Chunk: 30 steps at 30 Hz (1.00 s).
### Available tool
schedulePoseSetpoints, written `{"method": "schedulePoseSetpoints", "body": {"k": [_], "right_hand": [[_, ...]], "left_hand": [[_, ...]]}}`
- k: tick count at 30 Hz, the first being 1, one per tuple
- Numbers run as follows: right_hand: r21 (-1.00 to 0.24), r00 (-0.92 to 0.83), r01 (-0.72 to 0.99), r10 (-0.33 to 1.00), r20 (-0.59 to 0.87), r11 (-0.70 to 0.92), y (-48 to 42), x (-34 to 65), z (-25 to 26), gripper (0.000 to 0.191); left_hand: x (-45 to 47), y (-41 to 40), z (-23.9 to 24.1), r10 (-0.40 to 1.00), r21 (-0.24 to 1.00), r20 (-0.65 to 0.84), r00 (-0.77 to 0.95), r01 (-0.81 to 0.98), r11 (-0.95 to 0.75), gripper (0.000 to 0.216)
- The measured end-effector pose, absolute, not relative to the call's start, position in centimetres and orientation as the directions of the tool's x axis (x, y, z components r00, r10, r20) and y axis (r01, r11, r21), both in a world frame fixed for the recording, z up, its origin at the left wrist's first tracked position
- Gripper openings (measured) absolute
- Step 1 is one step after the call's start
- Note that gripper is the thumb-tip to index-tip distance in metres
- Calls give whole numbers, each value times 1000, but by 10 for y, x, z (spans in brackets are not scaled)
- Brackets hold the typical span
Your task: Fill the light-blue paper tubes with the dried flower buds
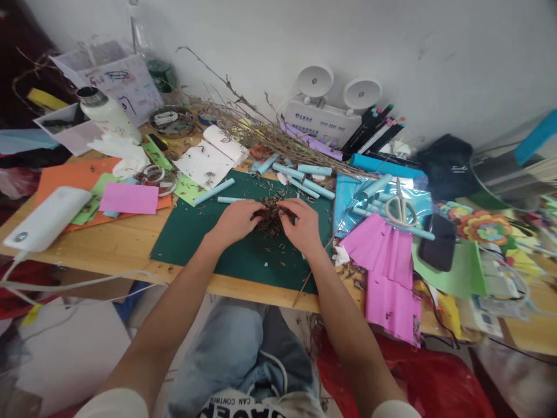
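Observation:
On the dark green cutting mat (191, 232), a small heap of dried brown plant bits (272, 223) lies between both hands. My left hand (237, 222) has its fingers curled into the heap's left side. From the right, my right hand (303, 225) pinches the same dried bits with thumb and fingers. Loose brown crumbs are scattered around on the mat. Just behind my left hand is a light blue paper tube (230, 200), and more blue tubes (311, 187) lie at the mat's back edge.
Dry twigs (261, 136) lie along the back before a white device (322, 122). To the right are scissors (400, 209), pink crepe paper (383, 249) and a dark phone (437, 242). A white power bank (47, 219) and a bottle (107, 115) stand left.

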State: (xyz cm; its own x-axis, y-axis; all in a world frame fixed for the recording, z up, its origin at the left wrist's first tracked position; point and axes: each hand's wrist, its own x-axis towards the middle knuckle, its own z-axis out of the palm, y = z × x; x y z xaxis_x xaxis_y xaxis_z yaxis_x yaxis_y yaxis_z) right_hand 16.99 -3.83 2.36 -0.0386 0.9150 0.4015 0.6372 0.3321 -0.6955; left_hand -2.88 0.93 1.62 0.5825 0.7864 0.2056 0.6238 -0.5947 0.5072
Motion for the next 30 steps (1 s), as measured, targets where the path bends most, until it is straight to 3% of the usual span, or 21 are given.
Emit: {"method": "schedulePoseSetpoints", "body": {"k": [4, 6, 9, 13, 17, 23, 25, 27, 30], "right_hand": [[-560, -173, 777, 952, 253, 289, -41, 170, 26, 44], [-519, -223, 805, 957, 186, 288, -41, 170, 25, 43], [-585, -241, 742, 944, 224, 328, -39, 172, 24, 25], [-727, -97, 607, 937, 335, 322, -38, 174, 26, 22], [-747, -23, 605, 943, 331, 276, -38, 175, 28, 24], [-571, -182, 770, 956, 231, 285, -39, 178, 27, 33], [-517, -240, 797, 950, 201, 311, -38, 178, 25, 25], [-546, -245, 769, 942, 230, 333, -37, 177, 23, 17], [-728, -90, 630, 957, 276, 270, -35, 176, 21, 15]], "left_hand": [[-26, 9, 15, 823, 607, 293, 487, 570, -554, 26], [-26, 9, 15, 841, 625, 305, 448, 572, -531, 27], [-26, 8, 15, 849, 580, 309, 429, 622, -526, 29], [-26, 8, 12, 814, 534, 322, 483, 617, -578, 35], [-24, 10, 11, 764, 547, 393, 512, 537, -642, 38], [-23, 9, 15, 786, 552, 506, 356, 567, -612, 35], [-22, 7, 17, 790, 553, 527, 313, 580, -598, 34], [-21, 4, 18, 783, 553, 545, 300, 573, -605, 30], [-17, 0, 18, 769, 581, 543, 337, 511, -634, 24]]}}
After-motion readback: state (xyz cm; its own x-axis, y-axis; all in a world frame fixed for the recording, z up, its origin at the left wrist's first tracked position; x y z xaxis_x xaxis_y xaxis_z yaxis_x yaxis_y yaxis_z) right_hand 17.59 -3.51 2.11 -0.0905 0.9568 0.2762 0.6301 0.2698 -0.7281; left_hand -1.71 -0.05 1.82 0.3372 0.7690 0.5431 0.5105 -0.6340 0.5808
